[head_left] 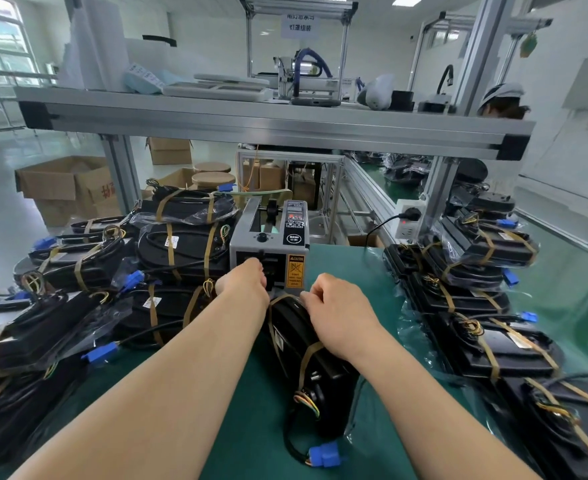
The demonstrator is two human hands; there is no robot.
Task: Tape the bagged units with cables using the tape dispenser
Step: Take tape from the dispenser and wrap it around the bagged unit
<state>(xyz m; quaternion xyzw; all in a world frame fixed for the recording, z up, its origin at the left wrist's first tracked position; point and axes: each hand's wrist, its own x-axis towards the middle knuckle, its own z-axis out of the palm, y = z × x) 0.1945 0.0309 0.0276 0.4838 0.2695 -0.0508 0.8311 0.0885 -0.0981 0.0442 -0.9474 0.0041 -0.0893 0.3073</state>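
The left hand (pixel 242 284) is stretched to the mouth of the one tape dispenser (pixel 272 237) at centre frame, fingertips hidden, grip not to be told. The right hand (pixel 337 313) is curled over the far end of the one bagged unit (pixel 306 355) laid on the green mat (pixel 251 427) below centre. Two stacks of taped units are seen: a left pile (pixel 88 268) and a right pile (pixel 476 303).

On the green bench (pixel 251 427) a bagged unit (pixel 299 344) lies with its far end just before the tape dispenser (pixel 278 237). The left grip (pixel 242 284) reaches to the dispenser's front slot, its fingertips hidden, while the right grip (pixel 337 313) curls over the unit's far end. Taped units (pixel 181 244) are piled at either side.
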